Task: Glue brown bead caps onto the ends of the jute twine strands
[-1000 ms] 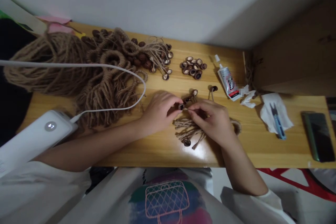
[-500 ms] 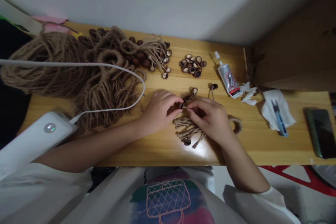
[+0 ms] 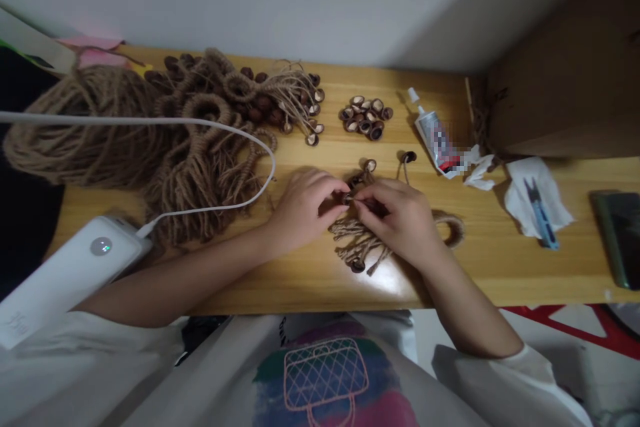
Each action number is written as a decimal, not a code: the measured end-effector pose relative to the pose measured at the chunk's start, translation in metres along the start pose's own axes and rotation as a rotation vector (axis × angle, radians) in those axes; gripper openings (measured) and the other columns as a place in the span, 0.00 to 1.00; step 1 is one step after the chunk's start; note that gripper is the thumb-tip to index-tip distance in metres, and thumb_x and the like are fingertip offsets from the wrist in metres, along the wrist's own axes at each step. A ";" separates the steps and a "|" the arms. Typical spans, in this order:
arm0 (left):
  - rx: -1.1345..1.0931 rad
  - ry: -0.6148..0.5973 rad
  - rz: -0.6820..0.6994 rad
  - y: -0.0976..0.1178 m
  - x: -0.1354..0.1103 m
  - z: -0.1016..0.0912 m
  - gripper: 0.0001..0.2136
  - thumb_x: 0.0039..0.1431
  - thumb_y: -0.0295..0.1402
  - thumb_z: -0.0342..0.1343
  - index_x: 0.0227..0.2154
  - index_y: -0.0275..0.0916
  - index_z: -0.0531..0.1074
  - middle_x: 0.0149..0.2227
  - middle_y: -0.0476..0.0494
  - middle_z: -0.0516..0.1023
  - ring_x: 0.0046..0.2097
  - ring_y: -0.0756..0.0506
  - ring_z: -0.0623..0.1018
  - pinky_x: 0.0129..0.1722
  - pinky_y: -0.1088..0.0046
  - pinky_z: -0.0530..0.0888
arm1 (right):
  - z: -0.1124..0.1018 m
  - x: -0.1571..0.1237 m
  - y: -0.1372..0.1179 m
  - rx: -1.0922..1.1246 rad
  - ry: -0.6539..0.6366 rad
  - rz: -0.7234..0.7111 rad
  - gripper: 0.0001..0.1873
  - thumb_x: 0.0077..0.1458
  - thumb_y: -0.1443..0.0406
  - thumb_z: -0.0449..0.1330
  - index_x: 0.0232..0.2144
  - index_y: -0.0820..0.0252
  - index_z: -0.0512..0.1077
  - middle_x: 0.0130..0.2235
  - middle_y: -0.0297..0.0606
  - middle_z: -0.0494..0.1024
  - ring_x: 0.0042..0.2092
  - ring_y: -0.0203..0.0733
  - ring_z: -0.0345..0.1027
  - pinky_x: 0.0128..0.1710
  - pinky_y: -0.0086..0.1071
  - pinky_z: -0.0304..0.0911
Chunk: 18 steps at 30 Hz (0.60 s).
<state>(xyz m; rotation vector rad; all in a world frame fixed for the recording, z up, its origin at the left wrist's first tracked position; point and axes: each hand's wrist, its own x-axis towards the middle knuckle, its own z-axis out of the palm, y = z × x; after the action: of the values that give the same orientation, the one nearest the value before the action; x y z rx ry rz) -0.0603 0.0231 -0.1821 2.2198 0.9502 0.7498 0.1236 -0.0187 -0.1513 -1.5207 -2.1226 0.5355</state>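
Between the thumb and finger of my left hand (image 3: 311, 205) is a small dark nutshell half (image 3: 347, 199), pinched near the middle of the table. My right hand (image 3: 400, 217) meets it from the right, its fingertips closed on the end of a thin jute cord that touches the shell. Beneath my right hand lies a jute tassel (image 3: 357, 233) with frayed strands and a wrapped ring (image 3: 454, 230) at its right end. Other shell halves sit on cord ends around it, one (image 3: 409, 157) above and one (image 3: 358, 265) below. My fingers partly cover the joint of cord and shell.
Coiled jute rope (image 3: 85, 127) and a pile of wrapped jute tassels (image 3: 200, 167) fill the left. Loose shell halves (image 3: 367, 118) lie behind my hands. Rightward are a glue tube (image 3: 435, 137), nippers (image 3: 540, 213) on tissue, and a phone (image 3: 617, 237). A cabled power bank (image 3: 75, 273) is near my left arm.
The view has shifted slightly. My two hands have drawn a little closer, the cord end now right at the shell, which looks tilted. Both pinches stay closed.
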 end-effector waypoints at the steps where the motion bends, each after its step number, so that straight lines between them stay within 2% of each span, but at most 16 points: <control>1: 0.000 -0.007 -0.005 0.000 0.000 0.000 0.07 0.54 0.28 0.61 0.36 0.38 0.72 0.36 0.45 0.78 0.41 0.44 0.75 0.43 0.65 0.69 | 0.000 0.000 0.000 -0.001 -0.002 0.004 0.05 0.55 0.69 0.57 0.30 0.61 0.73 0.30 0.38 0.75 0.32 0.40 0.67 0.33 0.30 0.59; 18: 0.014 -0.019 -0.014 -0.001 0.000 0.000 0.08 0.53 0.28 0.62 0.36 0.37 0.72 0.36 0.46 0.78 0.41 0.44 0.75 0.43 0.64 0.69 | 0.003 0.000 0.000 -0.077 -0.017 -0.021 0.04 0.54 0.70 0.58 0.30 0.63 0.73 0.29 0.38 0.73 0.32 0.39 0.65 0.33 0.29 0.56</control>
<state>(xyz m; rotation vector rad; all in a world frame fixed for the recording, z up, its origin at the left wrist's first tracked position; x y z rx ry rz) -0.0604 0.0236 -0.1826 2.2265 0.9635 0.7169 0.1217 -0.0184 -0.1542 -1.5385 -2.1924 0.4658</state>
